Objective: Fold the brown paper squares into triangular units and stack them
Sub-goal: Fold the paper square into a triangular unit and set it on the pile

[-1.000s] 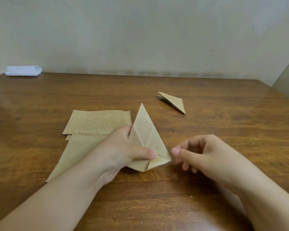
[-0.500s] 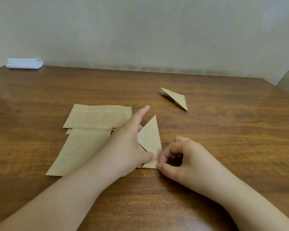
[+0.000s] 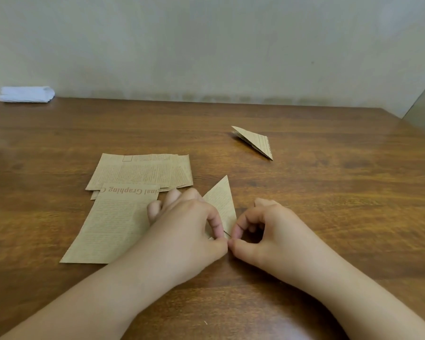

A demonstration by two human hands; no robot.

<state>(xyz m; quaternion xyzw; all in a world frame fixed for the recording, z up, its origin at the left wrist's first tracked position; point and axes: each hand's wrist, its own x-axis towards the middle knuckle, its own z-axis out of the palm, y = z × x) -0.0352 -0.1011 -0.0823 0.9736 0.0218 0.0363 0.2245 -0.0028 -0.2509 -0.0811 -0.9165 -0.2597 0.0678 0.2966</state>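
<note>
A brown folded paper triangle [image 3: 221,200] lies flat on the wooden table [image 3: 304,192], its tip pointing away from me. My left hand [image 3: 189,222] covers its near left part and pinches its near corner between thumb and forefinger. My right hand [image 3: 263,231], fingers curled, pinches the same near corner from the right. A finished triangular unit [image 3: 255,141] lies farther back on the right. Several flat brown printed sheets [image 3: 123,207] lie in a loose pile to the left, partly under my left forearm.
A folded white cloth [image 3: 26,94] sits at the table's far left corner against the wall. The table's right edge [image 3: 417,128] runs near a grey panel. Bare wood lies to the right of my hands and behind the sheets.
The triangle, held tilted up off the table a second ago, now lies flat. Both hands have closed in on its near corner, and my left forefinger has curled down.
</note>
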